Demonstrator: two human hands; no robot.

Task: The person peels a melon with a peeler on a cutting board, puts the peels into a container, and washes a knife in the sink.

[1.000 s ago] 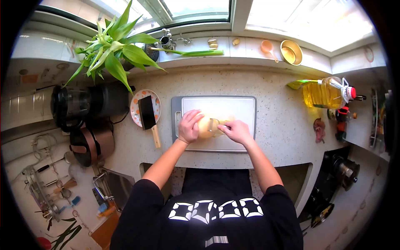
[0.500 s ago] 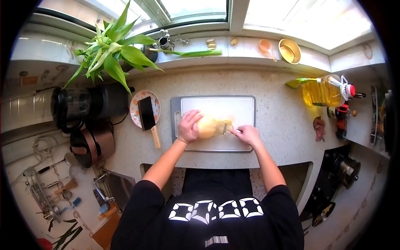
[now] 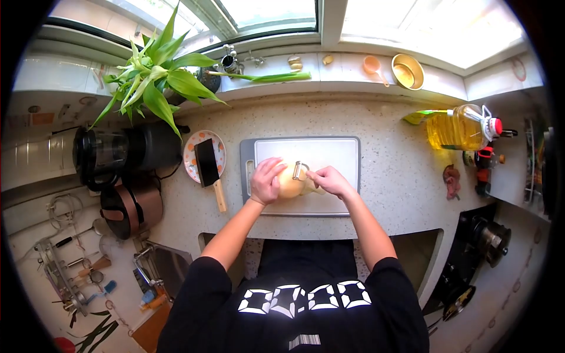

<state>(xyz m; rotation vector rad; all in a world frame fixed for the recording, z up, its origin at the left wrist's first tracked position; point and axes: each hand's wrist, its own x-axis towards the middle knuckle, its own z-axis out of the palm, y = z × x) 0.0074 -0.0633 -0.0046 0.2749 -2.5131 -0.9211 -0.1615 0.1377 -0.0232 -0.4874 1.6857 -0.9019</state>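
Note:
A pale yellow, rounded vegetable (image 3: 290, 185) lies on the white cutting board (image 3: 335, 150) with the grey rim. My left hand (image 3: 266, 181) is wrapped round its left end, holding it against the board. In my right hand (image 3: 331, 180) is a peeler (image 3: 299, 170), its metal head resting on the upper right of the vegetable. The fingers of that hand are closed on the handle. Something pale, perhaps peel, shows below the peeler; its shape is blurred.
Left of the board, a cleaver (image 3: 207, 165) lies across a patterned plate (image 3: 219, 147). An oil bottle (image 3: 459, 129) stands at the right. A leafy plant (image 3: 156, 76), green stalks (image 3: 276, 77) and a gold bowl (image 3: 408, 72) are along the sill.
My right hand with the peeler first moved right, away from the vegetable, then came back left and up onto it. My left hand has stayed on the vegetable.

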